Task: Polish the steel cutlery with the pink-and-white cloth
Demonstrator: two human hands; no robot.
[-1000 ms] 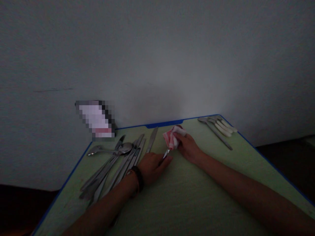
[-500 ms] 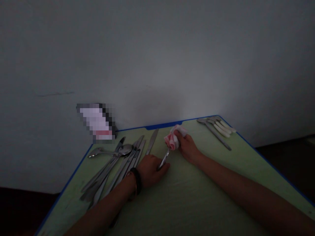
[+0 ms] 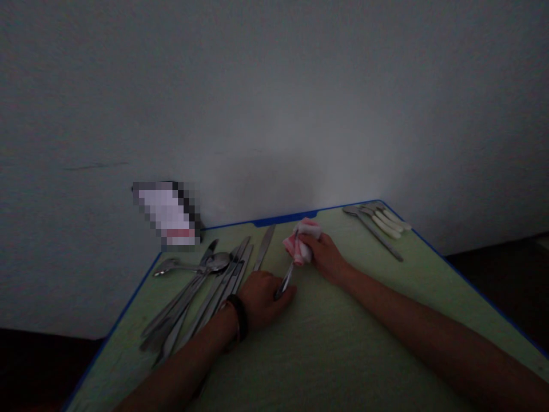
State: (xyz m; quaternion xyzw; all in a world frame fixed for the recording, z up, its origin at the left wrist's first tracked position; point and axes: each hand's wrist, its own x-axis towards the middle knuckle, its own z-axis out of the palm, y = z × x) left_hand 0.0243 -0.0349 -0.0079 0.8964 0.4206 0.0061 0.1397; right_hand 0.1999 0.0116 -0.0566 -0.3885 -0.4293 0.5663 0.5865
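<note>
My left hand (image 3: 262, 298), with a dark band at its wrist, is closed around a shiny metal cutlery handle (image 3: 287, 278) above the green table. The far end of that piece runs into a pink and white cloth (image 3: 297, 246), so its kind is hidden. My right hand (image 3: 326, 258) pinches the cloth around that end. Just beyond my left hand lies a table knife (image 3: 265, 247). Several metal knives and other cutlery (image 3: 182, 312) lie in a loose pile left of it, with a large spoon (image 3: 217, 262) across the top.
A blue-edged green table (image 3: 343, 343) stands against a grey wall (image 3: 274, 103). At its back left corner leans a phone-like object (image 3: 167, 214), blurred out. At the back right lie a long metal spoon (image 3: 377, 234) and several white-handled pieces of cutlery (image 3: 388, 224).
My right hand and the cloth have shifted slightly left and toward me along the cutlery piece, and the cloth's folds look different. My left hand has stayed almost in place.
</note>
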